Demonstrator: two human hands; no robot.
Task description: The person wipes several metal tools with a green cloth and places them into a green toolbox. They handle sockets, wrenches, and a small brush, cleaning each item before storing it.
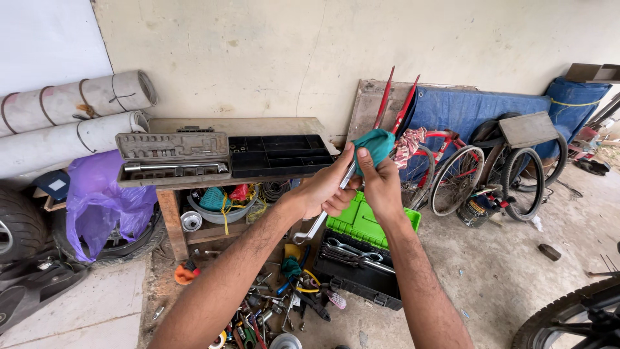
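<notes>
My left hand (329, 187) grips the shaft of a long silver wrench (312, 227), whose ring end hangs down toward the floor. My right hand (380, 184) presses a teal cloth (374, 145) around the wrench's upper end, which the cloth hides. Both hands are raised in front of me, above an open black toolbox (358, 271) with a green tray (361, 223) and several wrenches (352, 253) inside.
A wooden bench (169, 213) at left carries an open grey socket set case (174, 158) and a black tray (278, 155). Loose tools (271, 310) litter the floor. Small bicycles (465, 174) lean against the wall; a tyre (568, 317) sits lower right, rolled mats (71, 123) at left.
</notes>
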